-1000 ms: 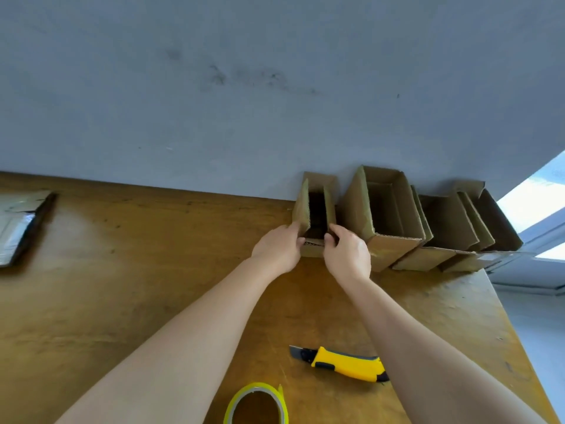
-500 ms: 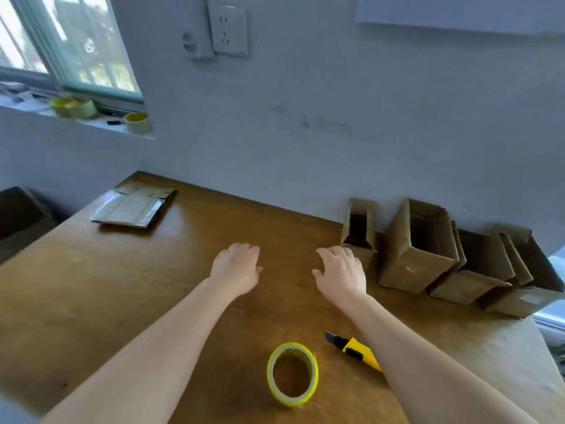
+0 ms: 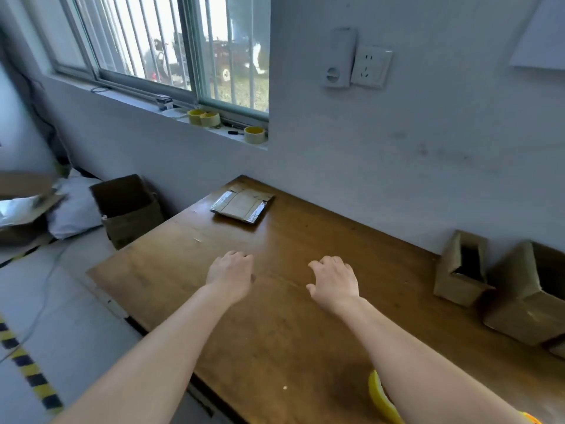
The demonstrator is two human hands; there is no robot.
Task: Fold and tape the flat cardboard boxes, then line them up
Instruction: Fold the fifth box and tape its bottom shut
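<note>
**Both hands empty over the table, boxes at either end**

Head view: Two bare forearms are seen reaching forward over a brown wooden table (image 3: 275, 338). The left hand (image 3: 230, 272) is held palm down near the middle of the table, its fingers loosely curled and close together; nothing is gripped. The right hand (image 3: 334, 281) is held beside it, apart from it, also palm down, with the fingers bent downward and slightly spread and the thumb stuck out to the side; nothing is held in it either. Whether the fingertips touch the wood cannot be told.

The flat boxes (image 3: 243, 206) are stacked at the far left corner of the table, close to the wall (image 3: 336, 166) and well apart from both hands. Two folded boxes are set against the wall at the right: a narrow box (image 3: 458, 272), open side up, and just beside it a wide box (image 3: 519, 304), tilted and cut off by the frame edge. A yellow tape (image 3: 377, 397) is seen at the near edge, partly hidden by the right forearm.

On the sill (image 3: 171, 110) below the barred window (image 3: 165, 47), three more rolls (image 3: 254, 134) are placed. A socket (image 3: 371, 71) is mounted on the wall. An open carton (image 3: 128, 206) is stood on the floor left of the table.
</note>
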